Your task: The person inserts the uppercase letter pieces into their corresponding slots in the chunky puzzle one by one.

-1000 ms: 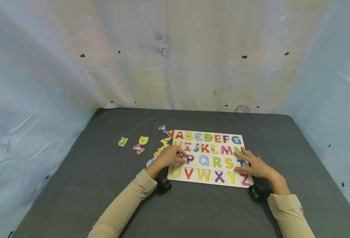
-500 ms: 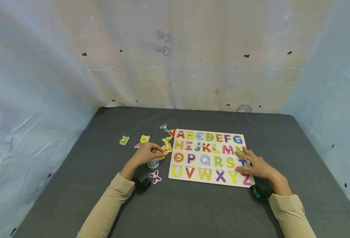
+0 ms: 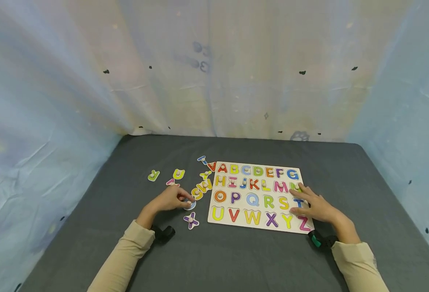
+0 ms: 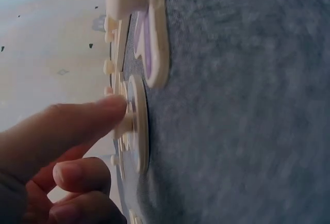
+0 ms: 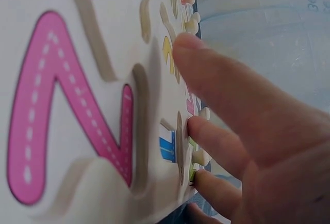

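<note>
Hands and letter pieces at a flat alphabet board. The round blue piece [image 4: 140,131] is found on the grey cloth [image 3: 236,259], left of the letter board [image 3: 244,199]. Its pale knob [image 4: 124,126] is pinched by the left hand [image 3: 168,199] between thumb and index finger, while the remaining fingers are curled beneath, as is shown in the left wrist view. The purple X piece [image 3: 191,221] is placed just beside it, on the near side.

The right hand [image 3: 315,207] is rested on the right part of the board with its fingers extended and spread; nothing is gripped by it. The blue T recess [image 3: 299,202] is partly covered by this hand, and the pink Z recess [image 5: 36,110] is exposed nearer the wrist.

Between the board and the left hand, a chain of loose pieces is formed, from far to near, by the blue T piece [image 3: 202,160], red V piece [image 3: 212,166], yellow Y piece [image 3: 205,175], yellow W piece [image 3: 204,185] and yellow S piece [image 3: 197,194]. Farther left are seen the yellow U piece [image 3: 179,174], the pink piece [image 3: 171,182] and the green piece [image 3: 154,175]. The table is backed by a pale curtain [image 3: 250,97].
</note>
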`<state>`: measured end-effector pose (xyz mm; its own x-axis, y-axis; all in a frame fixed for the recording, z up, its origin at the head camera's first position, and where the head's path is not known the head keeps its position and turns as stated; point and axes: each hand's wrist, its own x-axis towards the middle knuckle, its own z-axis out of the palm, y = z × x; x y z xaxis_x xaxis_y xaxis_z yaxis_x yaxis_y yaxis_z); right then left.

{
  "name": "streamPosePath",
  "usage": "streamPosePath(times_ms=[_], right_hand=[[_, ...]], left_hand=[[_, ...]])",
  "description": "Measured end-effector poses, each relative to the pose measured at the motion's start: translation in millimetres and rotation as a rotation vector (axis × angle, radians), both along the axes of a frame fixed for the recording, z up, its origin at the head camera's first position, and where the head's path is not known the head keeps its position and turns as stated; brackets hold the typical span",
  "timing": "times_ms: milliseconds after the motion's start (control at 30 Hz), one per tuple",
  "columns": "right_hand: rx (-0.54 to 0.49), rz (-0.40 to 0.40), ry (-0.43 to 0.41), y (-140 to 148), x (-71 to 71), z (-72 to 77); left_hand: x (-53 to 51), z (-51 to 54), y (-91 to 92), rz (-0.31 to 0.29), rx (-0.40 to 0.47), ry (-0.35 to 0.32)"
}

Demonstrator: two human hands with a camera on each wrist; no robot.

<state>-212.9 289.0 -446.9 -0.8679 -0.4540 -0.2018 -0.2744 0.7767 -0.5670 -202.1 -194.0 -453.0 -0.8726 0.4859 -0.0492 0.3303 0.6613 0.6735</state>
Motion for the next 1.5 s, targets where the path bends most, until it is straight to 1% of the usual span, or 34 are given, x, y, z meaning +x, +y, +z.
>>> streamPosePath(times_ms=[133,233,300,400,467,500,533,567,667,733,800,933,967,1067,1133,1267,1400,1500], right_hand=[[0.002,-0.006,-0.015,-0.4,0.7,-1.7],[-0.002,-0.008,-0.016,-0.4,0.8,-1.9],[-0.003,-0.009,-0.013,-0.3,1.2,-1.3],[-0.006,-0.01,-0.007,0.3,1.8,-0.2],[-0.004,-0.011,-0.007,0.7,2.4,0.4],[-0.004,-0.01,-0.007,0.8,2.4,0.5],[-0.005,-0.009,-0.007,0.7,2.5,0.7],[-0.005,-0.007,-0.006,0.5,2.5,0.9],[-0.007,-0.003,-0.004,0.7,2.6,1.0],[-0.007,-0.003,-0.006,0.7,2.6,1.0],[-0.005,-0.005,-0.009,0.8,2.7,0.9],[0.001,-0.007,-0.011,1.3,2.5,0.8],[0.003,-0.007,-0.009,1.6,2.2,0.7],[0.005,-0.009,-0.011,1.5,1.6,1.0],[0.007,-0.008,-0.012,1.4,1.3,1.3],[0.006,-0.006,-0.011,1.1,0.9,0.9],[0.006,-0.004,-0.013,0.6,0.3,-0.8],[0.005,-0.007,-0.015,0.3,0.1,-1.0]], left_hand=[[-0.1,-1.2,-2.7,-0.023,-0.031,0.023],[0.3,1.7,-3.9,0.007,-0.045,0.018],[0.5,3.9,-4.1,0.06,-0.057,0.02],[1.2,6.4,-4.7,0.18,-0.094,0.02],[1.5,7.4,-6.2,0.228,-0.112,0.016],[1.4,7.6,-7.6,0.23,-0.113,0.017],[1.2,7.9,-9.3,0.219,-0.105,0.015],[0.9,7.9,-11.1,0.199,-0.094,0.012],[-0.7,7.1,-16.4,0.116,-0.063,0.011],[-1.6,5.7,-18.8,0.081,-0.059,0.014],[-2.3,3.7,-20.2,0.066,-0.058,0.027],[-2.9,1.5,-21.1,0.069,-0.056,0.046],[-3.2,1.4,-21.3,0.068,-0.057,0.041],[-3.8,2.7,-21.8,0.039,-0.066,0.026],[-4.3,3.3,-22.5,0.019,-0.069,0.03],[-3.4,4.3,-23.0,0.031,-0.065,0.053],[-1.9,3.6,-22.6,0.074,-0.034,0.068],[-2.4,4.4,-19.0,0.108,-0.012,0.075]])
